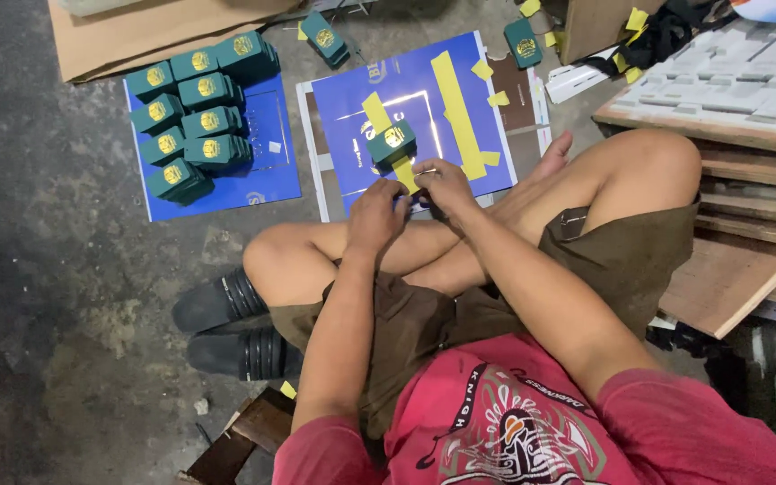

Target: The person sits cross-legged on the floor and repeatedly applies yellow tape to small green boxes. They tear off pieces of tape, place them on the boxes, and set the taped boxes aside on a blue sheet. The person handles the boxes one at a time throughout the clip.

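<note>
I sit cross-legged on the floor. My left hand (375, 214) and my right hand (443, 184) are close together over the near edge of a blue sheet (352, 144), fingers pinched on something small and hidden between them, beside a yellow strip (403, 172). A small green box with a gold emblem (392, 143) stands on the sheet just beyond my fingers. A long yellow strip (456, 112) lies across the sheet.
Several matching green boxes (195, 112) are grouped on another blue sheet (276, 171) at the left. Two more boxes (325, 38) (523, 40) lie farther off. Cardboard (136, 31) lies top left, wooden boards (729, 269) at the right, black sandals (226, 328) by my knee.
</note>
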